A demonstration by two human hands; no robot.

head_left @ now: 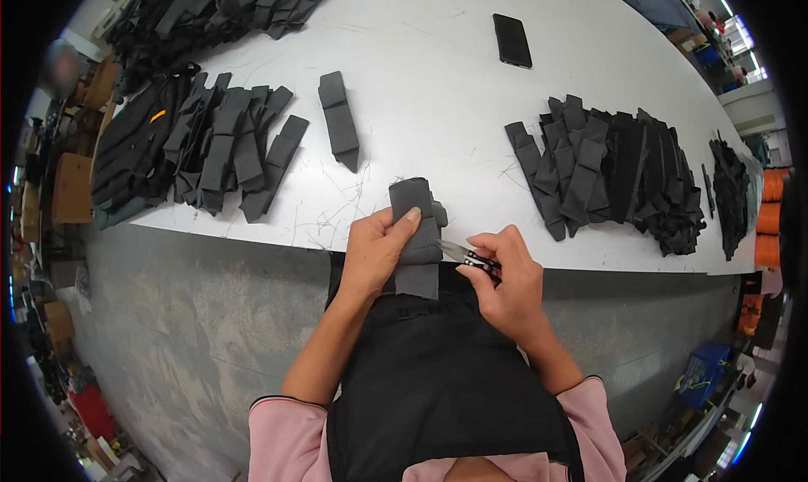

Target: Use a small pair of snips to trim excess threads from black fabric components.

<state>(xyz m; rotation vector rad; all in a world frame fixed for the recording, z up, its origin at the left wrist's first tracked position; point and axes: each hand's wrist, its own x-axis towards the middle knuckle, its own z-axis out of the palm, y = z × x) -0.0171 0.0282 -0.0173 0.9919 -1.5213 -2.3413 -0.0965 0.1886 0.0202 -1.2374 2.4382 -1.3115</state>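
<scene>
A folded dark grey fabric strip (414, 248) is pinched in my left hand (376, 250), thumb on top, over the table's near edge. My right hand (512, 282) grips small thread snips (478, 260). Their metal tips point left and meet the strip's right edge; whether a thread lies between the blades is too small to tell. Beyond my left hand, a single grey fabric strip (339, 122) lies alone on the white table (421, 86), with loose thread ends scattered around it.
Piles of similar strips lie at left (227, 141), far left (227, 10) and right (606, 170). A black bag (139, 149) with an orange tab sits beside the left pile. A black phone (512, 41) rests toward the back. On the floor at right stands a blue crate (704, 374).
</scene>
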